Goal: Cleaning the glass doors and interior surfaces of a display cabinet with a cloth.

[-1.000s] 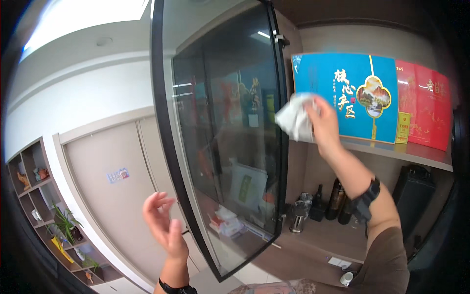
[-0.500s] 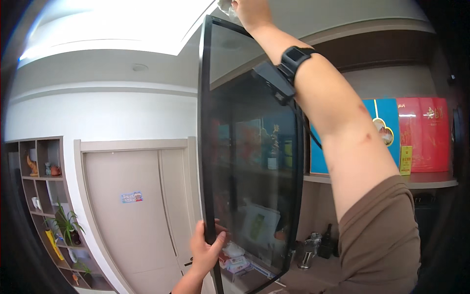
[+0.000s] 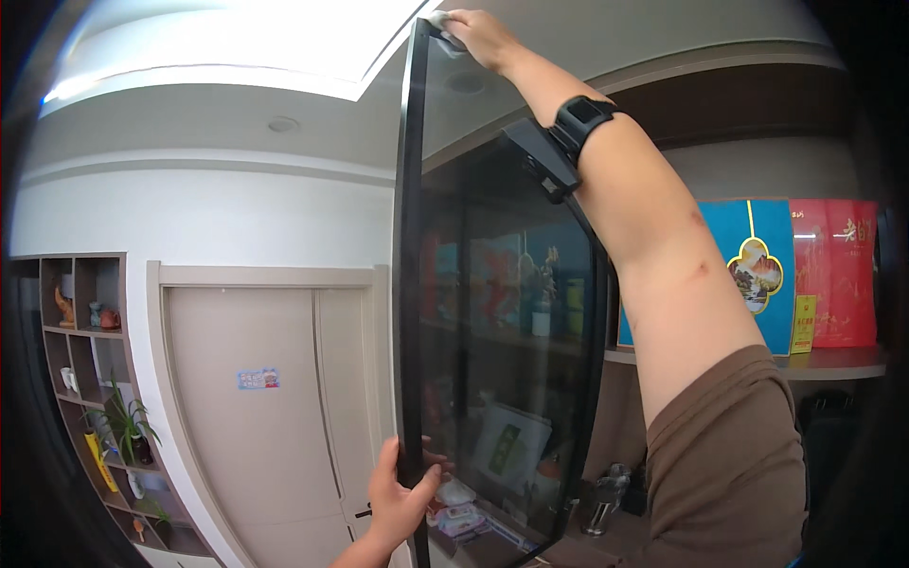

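Observation:
A tall dark glass cabinet door (image 3: 502,312) stands swung out, edge-on before me. My left hand (image 3: 398,492) grips its black front edge low down. My right hand (image 3: 478,36) reaches up to the door's top corner and presses a white cloth (image 3: 441,21) against it; the arm wears a black wrist device (image 3: 579,123). Most of the cloth is hidden under the hand.
Behind the door, a cabinet shelf (image 3: 843,360) carries a blue gift box (image 3: 753,270) and a red one (image 3: 847,275); bottles (image 3: 606,492) stand lower down. At left are beige doors (image 3: 275,407) and an open wall shelf (image 3: 90,379) with plants and ornaments.
One second ago my right hand held the cloth at shelf height and my left hand was free. The right hand rose to the door's top corner; the left hand took the door's edge.

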The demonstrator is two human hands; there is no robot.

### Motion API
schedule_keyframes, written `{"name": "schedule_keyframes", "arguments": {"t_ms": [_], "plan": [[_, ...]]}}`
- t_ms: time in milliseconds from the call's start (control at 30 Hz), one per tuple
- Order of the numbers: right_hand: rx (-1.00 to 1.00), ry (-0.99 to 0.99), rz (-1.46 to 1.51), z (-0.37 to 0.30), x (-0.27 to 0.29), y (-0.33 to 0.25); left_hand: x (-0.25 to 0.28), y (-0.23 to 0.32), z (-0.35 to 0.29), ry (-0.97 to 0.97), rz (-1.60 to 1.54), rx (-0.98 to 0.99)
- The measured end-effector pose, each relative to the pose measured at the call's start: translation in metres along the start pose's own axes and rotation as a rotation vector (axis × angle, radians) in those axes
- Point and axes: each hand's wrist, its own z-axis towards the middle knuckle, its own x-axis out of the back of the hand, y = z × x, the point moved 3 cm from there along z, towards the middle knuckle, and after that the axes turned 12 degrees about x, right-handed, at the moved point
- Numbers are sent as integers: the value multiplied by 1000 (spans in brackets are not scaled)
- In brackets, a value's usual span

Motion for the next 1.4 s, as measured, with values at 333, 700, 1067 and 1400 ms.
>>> {"name": "schedule_keyframes", "arguments": {"t_ms": [333, 700, 1067, 1400], "plan": [[-90, -116, -369, -123, 86, 113, -3, -8, -1, -26, -45, -18], [25, -351, -951, -148, 115, 141, -2, -9, 3, -47, -42, -55], [-104, 3, -839, -169, 106, 129, -4, -9, 2, -37, -49, -62], [-216, -135, -601, -277, 119, 113, -5, -9, 1, 15, -42, -29]]}}
